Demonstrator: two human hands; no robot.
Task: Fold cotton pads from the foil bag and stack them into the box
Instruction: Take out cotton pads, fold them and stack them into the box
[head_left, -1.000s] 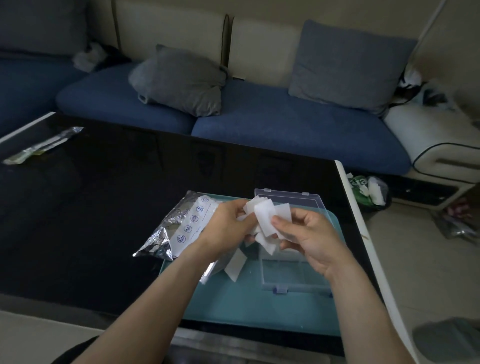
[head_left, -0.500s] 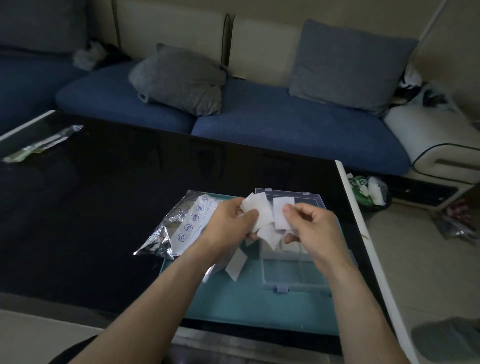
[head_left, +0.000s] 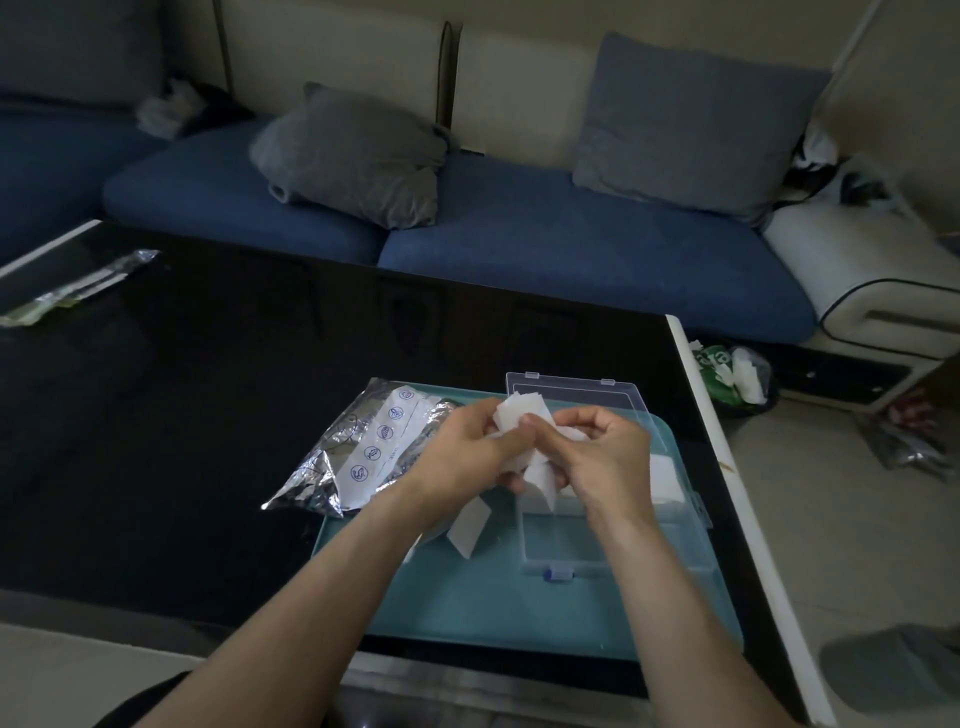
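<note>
Left hand (head_left: 467, 452) and right hand (head_left: 602, 452) both pinch cotton pads (head_left: 519, 415) mid-frame, mid-fold; box (head_left: 685, 525) holds some white pads, foil bag (head_left: 363, 447) likely not empty.

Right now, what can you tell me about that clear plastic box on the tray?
The box is clear, thin plastic, rectangular and shallow. Its hinged lid stands open at the far side, with two small clasps on its top edge; a bluish latch sits on the near wall. It rests on the teal tray, right of the foil bag. White cotton pads lie stacked in its far half. The right hand hovers over it; whether it touches is unclear.
</note>
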